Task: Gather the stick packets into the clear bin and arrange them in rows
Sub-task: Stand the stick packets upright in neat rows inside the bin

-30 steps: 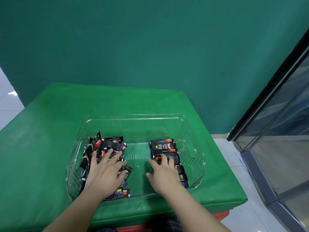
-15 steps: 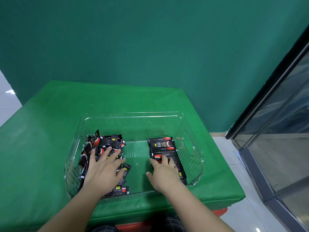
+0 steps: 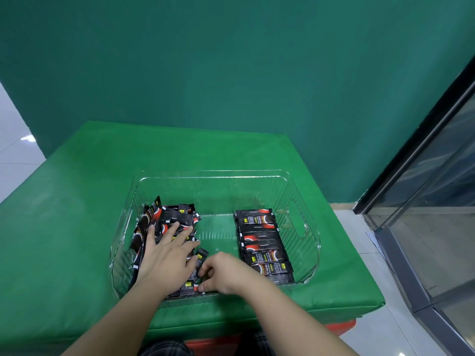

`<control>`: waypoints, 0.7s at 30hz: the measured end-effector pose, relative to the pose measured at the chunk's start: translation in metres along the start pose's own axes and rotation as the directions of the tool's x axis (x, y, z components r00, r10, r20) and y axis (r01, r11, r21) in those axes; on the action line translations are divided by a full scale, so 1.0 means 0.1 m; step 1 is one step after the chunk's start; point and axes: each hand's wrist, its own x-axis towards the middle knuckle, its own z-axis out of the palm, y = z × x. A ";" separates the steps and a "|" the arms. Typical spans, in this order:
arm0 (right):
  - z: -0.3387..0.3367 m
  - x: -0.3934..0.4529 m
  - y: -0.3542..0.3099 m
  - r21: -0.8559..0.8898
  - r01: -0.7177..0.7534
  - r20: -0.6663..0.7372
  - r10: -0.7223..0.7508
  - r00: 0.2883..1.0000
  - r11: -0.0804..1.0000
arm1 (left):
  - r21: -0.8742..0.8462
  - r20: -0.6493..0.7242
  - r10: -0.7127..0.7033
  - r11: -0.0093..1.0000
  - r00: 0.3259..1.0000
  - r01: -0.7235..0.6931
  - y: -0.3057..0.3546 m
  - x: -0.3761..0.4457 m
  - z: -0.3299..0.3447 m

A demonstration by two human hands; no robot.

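Now the left hand [image 3: 164, 255] lies flat, fingers spread, on the loose packets [image 3: 169, 219]. Beside it, the right hand [image 3: 226, 273] curls round one packet [image 3: 200, 259].

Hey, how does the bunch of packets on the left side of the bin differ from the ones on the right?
The left pile is jumbled, packets overlapping at angles; the right row lies flat and parallel. The left hand rests on the pile; nothing touches the row. Both are black-and-red packets inside the clear bin.

Table [image 3: 77, 227] covered in green cloth, dark green backdrop [image 3: 231, 73] behind it. White tiled floor [image 3: 359, 240] at right and far left. Glass door with black frame [image 3: 424, 140] on right. Red edge [image 3: 339, 326] under table's near side.
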 end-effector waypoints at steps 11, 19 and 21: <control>-0.21 -0.13 0.26 0.001 -0.072 -0.119 0.072 0.990 0.997 | -0.046 0.001 0.000 0.999 1.000 0.000 0.01 -0.02 -0.03; -0.66 -0.31 0.57 -0.158 -0.323 -0.340 0.256 0.905 0.933 | -0.049 0.000 -0.005 0.999 1.000 0.005 0.01 -0.02 -0.03; -0.64 -0.34 0.52 -0.237 -0.398 -0.422 0.275 0.864 0.886 | -0.060 0.001 -0.004 0.998 1.000 0.004 0.01 -0.02 -0.03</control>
